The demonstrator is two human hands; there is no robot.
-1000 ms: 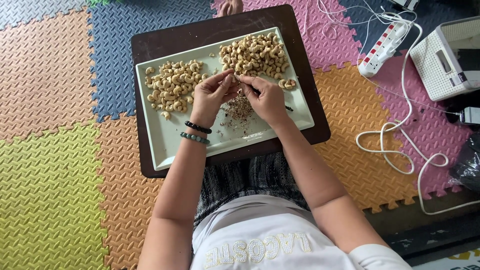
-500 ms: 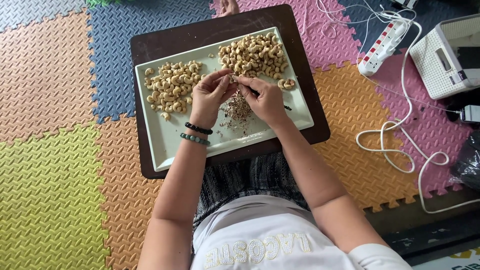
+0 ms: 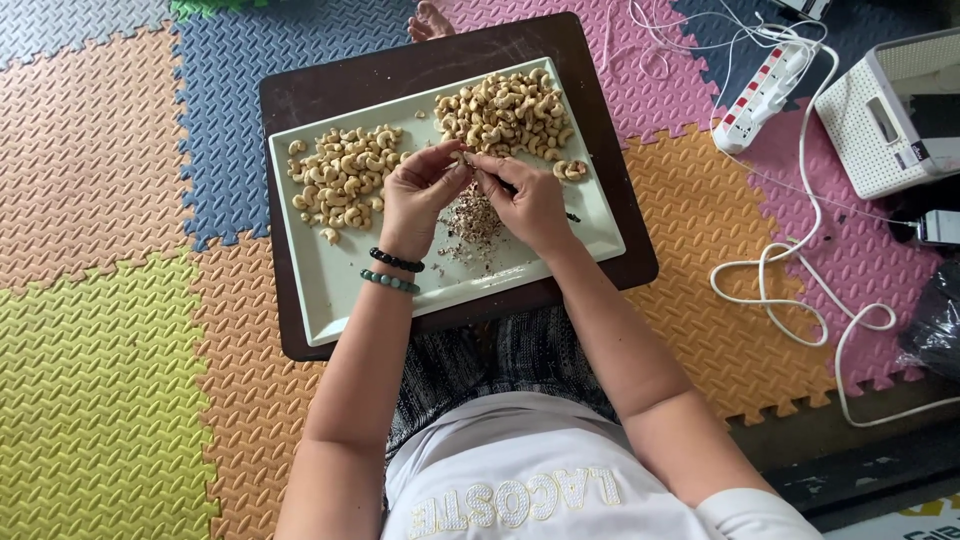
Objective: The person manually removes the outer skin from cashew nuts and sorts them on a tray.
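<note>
Both hands pinched on one cashew (image 3: 466, 158) over the tray – left hand (image 3: 420, 195) fingertips closed around it, right hand (image 3: 528, 200) closed too, looks like it's gripping a thin dark tool, can't confirm from my feed. I read this as mid-peel: skin coming off, scraps (image 3: 472, 222) piled directly below. Peeled pile (image 3: 342, 178) left, unpeeled pile (image 3: 508, 110) right on the white tray (image 3: 330, 290). Next move needs steady fine scraping – light pressure, or the nut snaps.
</note>
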